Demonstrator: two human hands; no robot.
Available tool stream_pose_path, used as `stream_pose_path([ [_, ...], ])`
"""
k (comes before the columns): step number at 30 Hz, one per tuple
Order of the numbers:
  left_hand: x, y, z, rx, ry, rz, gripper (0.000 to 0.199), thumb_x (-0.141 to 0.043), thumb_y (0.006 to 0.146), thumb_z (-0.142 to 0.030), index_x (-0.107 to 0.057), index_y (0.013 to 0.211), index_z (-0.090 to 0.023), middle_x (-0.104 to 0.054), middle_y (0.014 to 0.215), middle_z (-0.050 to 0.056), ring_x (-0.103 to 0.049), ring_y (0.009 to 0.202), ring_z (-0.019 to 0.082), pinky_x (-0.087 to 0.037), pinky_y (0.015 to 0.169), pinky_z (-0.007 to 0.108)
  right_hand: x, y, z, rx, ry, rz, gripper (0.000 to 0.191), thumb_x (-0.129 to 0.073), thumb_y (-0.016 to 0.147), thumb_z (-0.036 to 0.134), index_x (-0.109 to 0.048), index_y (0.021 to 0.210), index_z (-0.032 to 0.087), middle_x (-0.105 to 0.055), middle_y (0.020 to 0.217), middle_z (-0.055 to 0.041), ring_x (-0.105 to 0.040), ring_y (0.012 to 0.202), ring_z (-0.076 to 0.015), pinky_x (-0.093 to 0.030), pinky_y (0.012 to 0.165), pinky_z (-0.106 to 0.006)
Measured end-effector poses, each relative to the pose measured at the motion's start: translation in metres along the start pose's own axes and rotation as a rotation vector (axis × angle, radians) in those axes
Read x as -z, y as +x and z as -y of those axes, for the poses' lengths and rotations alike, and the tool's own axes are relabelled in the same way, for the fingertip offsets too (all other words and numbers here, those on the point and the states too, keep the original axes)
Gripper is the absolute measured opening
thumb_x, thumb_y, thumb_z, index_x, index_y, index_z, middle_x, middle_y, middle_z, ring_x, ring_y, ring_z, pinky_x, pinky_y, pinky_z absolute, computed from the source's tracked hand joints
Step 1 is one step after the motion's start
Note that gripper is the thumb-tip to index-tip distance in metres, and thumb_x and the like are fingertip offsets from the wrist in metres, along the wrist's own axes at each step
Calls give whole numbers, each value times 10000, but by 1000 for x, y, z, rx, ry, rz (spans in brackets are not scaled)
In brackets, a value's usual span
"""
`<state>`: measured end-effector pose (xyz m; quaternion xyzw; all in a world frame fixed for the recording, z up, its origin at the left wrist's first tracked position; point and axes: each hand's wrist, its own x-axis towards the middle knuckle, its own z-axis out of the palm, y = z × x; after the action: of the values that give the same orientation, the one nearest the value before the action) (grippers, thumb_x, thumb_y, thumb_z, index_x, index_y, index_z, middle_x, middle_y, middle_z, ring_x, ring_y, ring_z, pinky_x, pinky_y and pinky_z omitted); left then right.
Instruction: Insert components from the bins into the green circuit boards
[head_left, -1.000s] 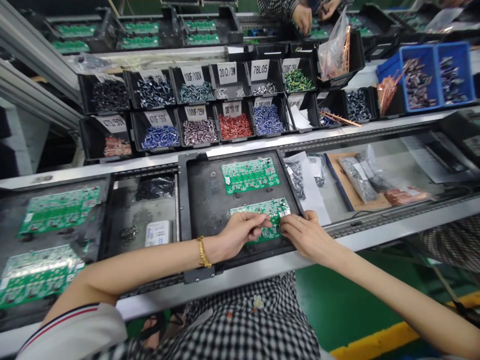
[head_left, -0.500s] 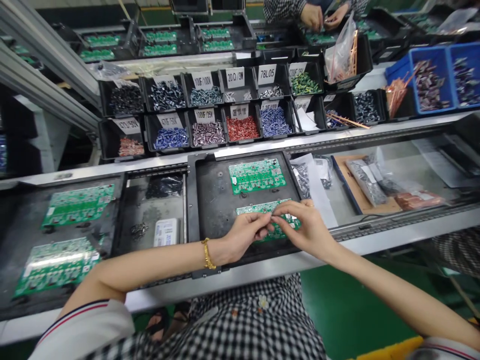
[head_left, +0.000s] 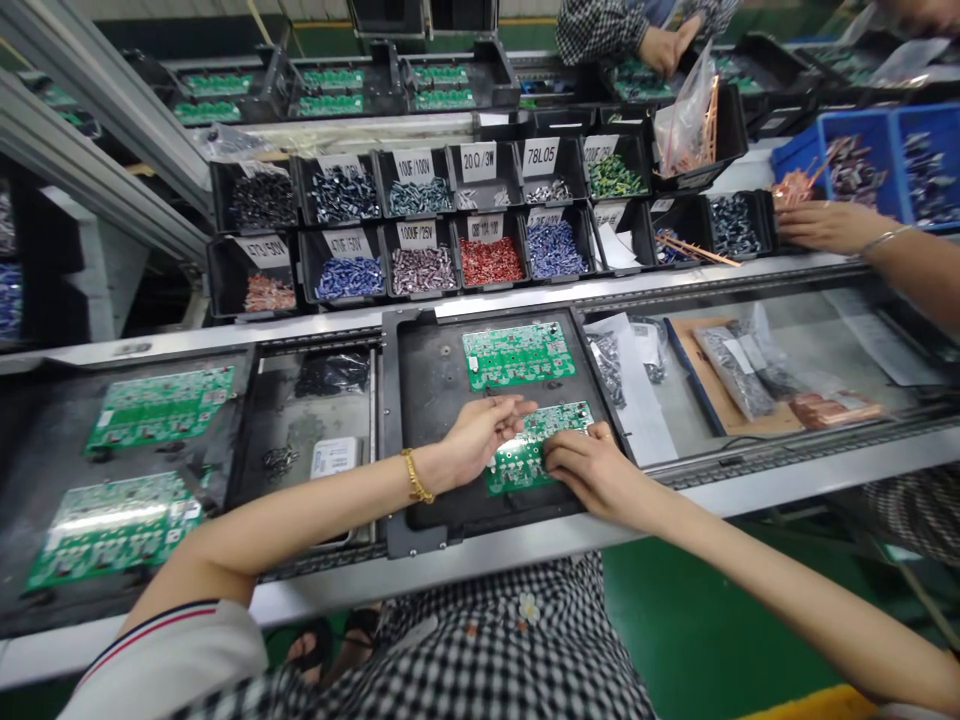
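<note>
Two green circuit boards lie in the black tray [head_left: 420, 400] in front of me, the upper board [head_left: 517, 355] and the lower board [head_left: 525, 468]. Over the left part of the lower board is my left hand [head_left: 480, 435], palm partly turned up and fingers curled together; whatever it holds is too small to name. My right hand [head_left: 589, 465] is at the lower board's right half, fingertips pressed together and pointing down at its surface. Anything between those fingertips is hidden.
Two rows of black bins with parts, such as red ones [head_left: 491, 262], stand behind the tray. Another tray with boards [head_left: 161, 410] is at left. Bagged parts [head_left: 735, 370] lie at right. Another person's hand [head_left: 832, 226] reaches toward copper-coloured parts.
My hands, fingertips together before, are now apart: the left moved slightly left, the right down onto the lower board. Another person's hand has appeared at the right.
</note>
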<state>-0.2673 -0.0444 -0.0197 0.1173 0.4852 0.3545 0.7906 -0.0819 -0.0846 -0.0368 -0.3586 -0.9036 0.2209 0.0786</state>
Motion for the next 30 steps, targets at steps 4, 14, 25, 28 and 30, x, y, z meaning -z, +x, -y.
stream_pose_path([
  [4,2,2,1,-9,2,12,68,-594,809,-88,-650,829,-55,-629,822,77,-436,541,22,-338,505,157,1,0,2,45,-83,-38,166,-393,883,76,-526,813,147,-595,859,-21,-540,770,-134,-214,692,-308],
  [14,10,7,5,38,53,135,294,-722,716,-330,-638,776,-54,-460,618,-27,-298,442,-6,-181,422,159,-10,-3,8,150,-478,-64,242,-342,909,88,-541,781,140,-597,831,-59,-509,776,-190,-236,723,-356],
  [25,9,2,7,52,190,286,408,-702,683,-475,-525,673,-108,-416,559,-39,-266,432,15,-95,438,200,13,8,3,-168,41,-264,103,-508,878,257,-558,825,184,-647,822,-25,-594,780,-162,-330,733,-336],
  [28,7,2,7,38,194,386,452,-695,668,-521,-487,658,-121,-383,559,-51,-227,438,15,-82,444,207,27,24,0,-265,345,-445,137,-550,854,305,-611,928,206,-674,920,-46,-615,887,-175,-428,782,-335],
  [30,5,1,5,1,198,428,452,-677,684,-533,-475,659,-129,-356,556,-59,-204,440,20,-84,446,212,30,34,0,-247,502,-452,146,-556,846,317,-645,899,213,-683,911,-47,-620,899,-177,-471,790,-333],
])
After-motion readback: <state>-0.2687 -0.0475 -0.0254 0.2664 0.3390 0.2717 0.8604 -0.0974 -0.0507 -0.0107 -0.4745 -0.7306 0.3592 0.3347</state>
